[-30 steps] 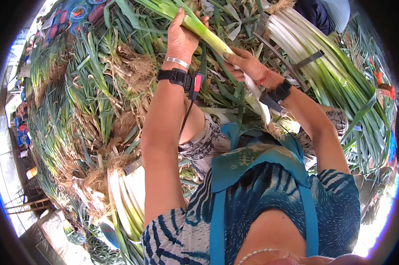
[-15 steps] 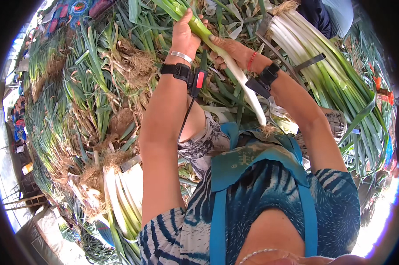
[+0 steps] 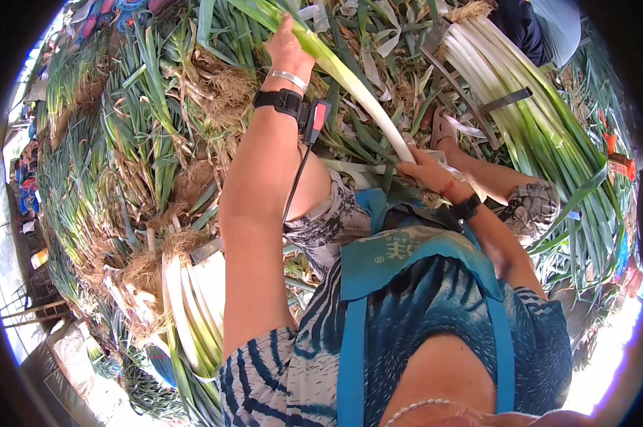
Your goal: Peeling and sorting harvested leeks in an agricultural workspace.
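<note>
A long leek (image 3: 357, 82) slants across the middle of the head view, green leaves at the far left and white shank toward my lap. My left hand (image 3: 291, 51) is closed around its green upper part, thumb stretched along the leaves. Down at the root end, my right hand (image 3: 430, 173) grips the white shank; the roots are mostly hidden by the hand. Loose leaves and peeled scraps (image 3: 364, 153) lie under the leek, between my legs.
A bundle of cleaned leeks (image 3: 506, 85) rests in a metal frame (image 3: 464, 96) on the right. More white leeks (image 3: 193, 306) lie at lower left. Unpeeled leeks with dry roots (image 3: 225, 89) cover the ground on the left. My sandalled foot (image 3: 446, 124) stands beside the frame.
My right hand has slid from the middle of the leek down to its root end, toward my lap. The left hand keeps its grip and has shifted slightly left.
</note>
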Motion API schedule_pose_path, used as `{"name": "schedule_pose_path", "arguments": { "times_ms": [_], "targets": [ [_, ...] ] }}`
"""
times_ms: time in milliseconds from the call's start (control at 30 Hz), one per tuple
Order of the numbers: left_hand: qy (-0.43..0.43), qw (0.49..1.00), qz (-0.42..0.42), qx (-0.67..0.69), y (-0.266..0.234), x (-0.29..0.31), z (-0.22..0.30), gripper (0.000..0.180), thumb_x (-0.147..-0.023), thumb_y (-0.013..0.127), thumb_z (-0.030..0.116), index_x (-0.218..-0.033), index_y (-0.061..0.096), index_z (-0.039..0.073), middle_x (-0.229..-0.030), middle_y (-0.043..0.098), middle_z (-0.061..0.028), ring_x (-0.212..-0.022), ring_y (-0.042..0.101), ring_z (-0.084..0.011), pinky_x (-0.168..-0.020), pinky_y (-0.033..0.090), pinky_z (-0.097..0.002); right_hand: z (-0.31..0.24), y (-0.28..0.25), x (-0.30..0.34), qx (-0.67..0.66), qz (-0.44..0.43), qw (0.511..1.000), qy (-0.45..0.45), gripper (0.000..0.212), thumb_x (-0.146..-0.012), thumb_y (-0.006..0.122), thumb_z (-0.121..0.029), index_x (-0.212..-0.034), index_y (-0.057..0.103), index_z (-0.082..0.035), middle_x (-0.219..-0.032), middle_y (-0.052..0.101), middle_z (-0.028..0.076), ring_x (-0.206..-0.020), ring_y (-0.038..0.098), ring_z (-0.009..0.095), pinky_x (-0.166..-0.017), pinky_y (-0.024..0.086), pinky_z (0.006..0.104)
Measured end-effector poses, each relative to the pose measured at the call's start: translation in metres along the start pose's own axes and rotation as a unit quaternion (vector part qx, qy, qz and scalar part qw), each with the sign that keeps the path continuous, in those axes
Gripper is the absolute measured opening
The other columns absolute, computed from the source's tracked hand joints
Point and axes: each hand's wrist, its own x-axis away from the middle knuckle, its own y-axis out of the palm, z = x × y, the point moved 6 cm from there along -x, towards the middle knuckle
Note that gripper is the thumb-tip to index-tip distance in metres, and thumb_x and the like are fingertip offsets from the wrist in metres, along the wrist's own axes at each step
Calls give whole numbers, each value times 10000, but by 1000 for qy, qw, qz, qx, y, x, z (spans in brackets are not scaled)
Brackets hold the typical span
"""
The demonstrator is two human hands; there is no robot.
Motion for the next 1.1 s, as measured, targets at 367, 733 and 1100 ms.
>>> {"name": "schedule_pose_path", "arguments": {
  "times_ms": [367, 733, 1100],
  "targets": [
    [-25, 985, -169, 3, 52, 28, 4, 439, -935, 544, 419, -1098, 497, 14, -957, 608, -187, -834, 641, -341, -737, 552, -475, -81, -15, -2, 197, 73, 963, -170, 515, -984, 456, -348, -1350, 435, 13, -1163, 599, 97, -964, 583, 155, -771, 505, 267],
    [-51, 985, -163, 20, 61, 46, 1, 287, -835, 674, 286, -1040, 613, 95, -920, 641, -47, -838, 610, -225, -774, 496, -396, -230, -23, -88, 10, 175, 963, -203, 611, -903, 572, -445, -1299, 506, 16, -1039, 638, 103, -872, 625, 169, -679, 531, 286],
    [-9, 988, -154, -27, 47, 35, 2, 416, -882, 562, 479, -953, 512, 72, -723, 557, -102, -653, 568, -293, -630, 468, -463, -156, -90, -99, -308, 291, 877, -228, 346, -962, 441, -346, -1002, 551, -20, -822, 611, 94, -705, 612, 219, -615, 544, 416]
  ]
}}
